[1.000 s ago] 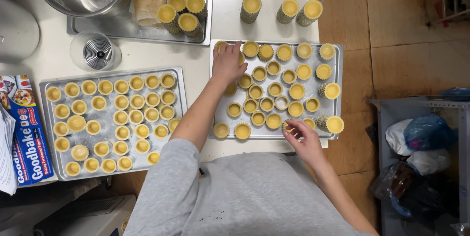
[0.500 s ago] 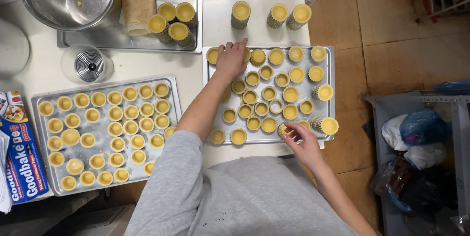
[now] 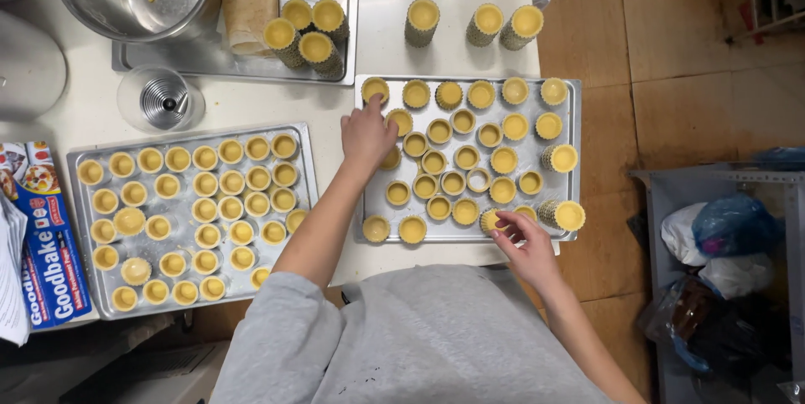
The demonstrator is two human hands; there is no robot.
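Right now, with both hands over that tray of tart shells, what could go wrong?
The right tray seems to overhang the table edge, so pressing its near corner might tip it. The left hand reaches across packed tart shells and could crush some. The right hand may knock the stacked shells at the tray's edge.

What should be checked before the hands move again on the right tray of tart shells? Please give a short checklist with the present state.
1. Left hand on a shell at the right tray's far left corner: ok.
2. Right hand at a shell on the near edge: ok.
3. Shell rows even: not ok, scattered.
4. Tray fully on the table: cannot tell.
5. Left tray clear of the arms: ok.
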